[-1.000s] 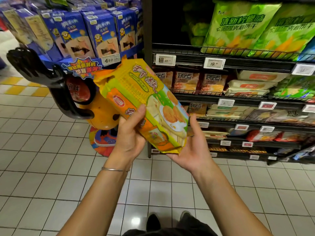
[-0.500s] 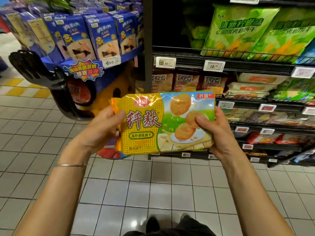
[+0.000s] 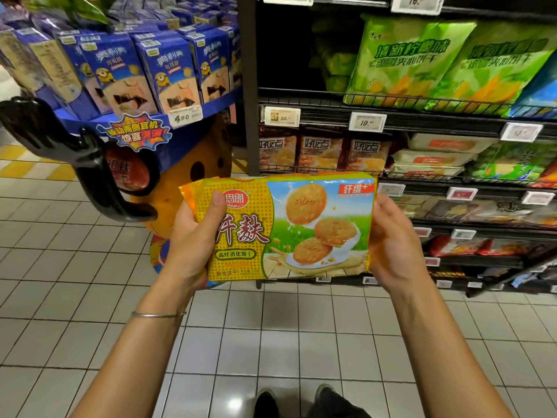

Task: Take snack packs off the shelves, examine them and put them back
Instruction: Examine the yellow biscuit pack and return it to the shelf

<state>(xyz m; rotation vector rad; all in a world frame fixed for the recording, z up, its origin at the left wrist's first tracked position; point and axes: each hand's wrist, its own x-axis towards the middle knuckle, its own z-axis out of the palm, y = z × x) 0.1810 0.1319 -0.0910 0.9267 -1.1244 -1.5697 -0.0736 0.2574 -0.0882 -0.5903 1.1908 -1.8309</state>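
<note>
Your left hand (image 3: pixel 193 236) and right hand (image 3: pixel 394 245) grip the ends of a glossy, rectangular biscuit pack (image 3: pixel 289 227) at frame centre; your fingers behind it are hidden.

We wear a thin silver metal bangle (image 3: pixel 158 314) on the wrist behind the fingers of our left hand (image 3: pixel 193 239), and dark shoes (image 3: pixel 265 401).
</note>
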